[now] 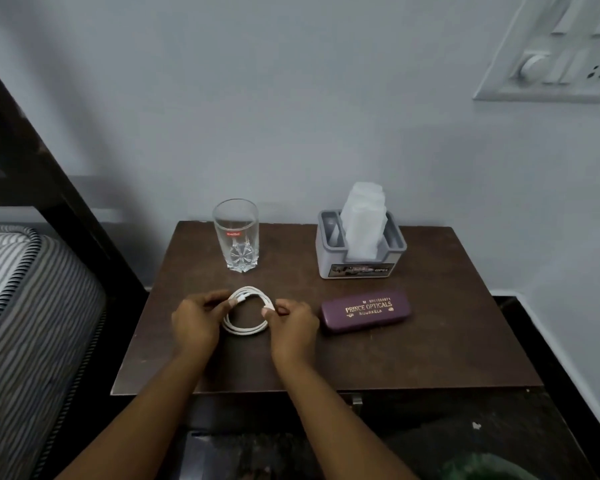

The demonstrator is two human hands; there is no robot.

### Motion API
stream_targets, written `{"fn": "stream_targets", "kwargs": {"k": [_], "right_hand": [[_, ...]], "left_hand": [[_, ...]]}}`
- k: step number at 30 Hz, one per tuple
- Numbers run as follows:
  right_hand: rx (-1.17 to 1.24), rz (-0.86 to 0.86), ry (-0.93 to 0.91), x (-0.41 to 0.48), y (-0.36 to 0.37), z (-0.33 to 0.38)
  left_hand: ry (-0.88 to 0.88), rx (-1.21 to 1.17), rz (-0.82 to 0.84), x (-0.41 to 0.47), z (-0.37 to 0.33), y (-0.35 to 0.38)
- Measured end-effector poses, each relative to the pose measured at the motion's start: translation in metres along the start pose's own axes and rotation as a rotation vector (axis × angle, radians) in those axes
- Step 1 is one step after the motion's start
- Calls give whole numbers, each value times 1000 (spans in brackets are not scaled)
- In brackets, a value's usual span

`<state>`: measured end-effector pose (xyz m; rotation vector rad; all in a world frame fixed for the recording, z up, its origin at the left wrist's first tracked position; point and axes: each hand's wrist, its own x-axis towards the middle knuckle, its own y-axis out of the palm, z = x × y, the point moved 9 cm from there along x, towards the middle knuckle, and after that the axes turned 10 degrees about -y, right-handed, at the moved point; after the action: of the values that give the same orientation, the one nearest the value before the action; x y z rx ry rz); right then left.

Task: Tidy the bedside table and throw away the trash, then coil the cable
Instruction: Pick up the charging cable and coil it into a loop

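Note:
A white cable lies wound in a round coil on the dark wooden bedside table, left of centre. My left hand holds the coil's left side, with one white plug end at its fingertips. My right hand pinches the coil's right side between thumb and fingers. An empty clear drinking glass stands upright behind the coil. A grey tissue holder with white tissues sticking up stands at the back right. A purple glasses case lies just right of my right hand.
A bed with a striped mattress and a dark frame borders the table on the left. A wall switch panel hangs at the upper right. The dark floor lies below the table's front edge.

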<state>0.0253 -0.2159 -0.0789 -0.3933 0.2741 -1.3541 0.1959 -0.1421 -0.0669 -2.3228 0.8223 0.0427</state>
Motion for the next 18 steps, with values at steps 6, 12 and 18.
{"fn": "stream_targets", "kwargs": {"k": [6,12,18], "right_hand": [[-127,-290,-326,-17,-115,15],[-95,-309,-64,10,-189,-71],[-28,-235,-54,15,-179,-94]], "left_hand": [[172,-200,70,-54,-39,30],[-43,-246,327,-101,-33,133],[-2,-141,239,-122,-46,141]]}}
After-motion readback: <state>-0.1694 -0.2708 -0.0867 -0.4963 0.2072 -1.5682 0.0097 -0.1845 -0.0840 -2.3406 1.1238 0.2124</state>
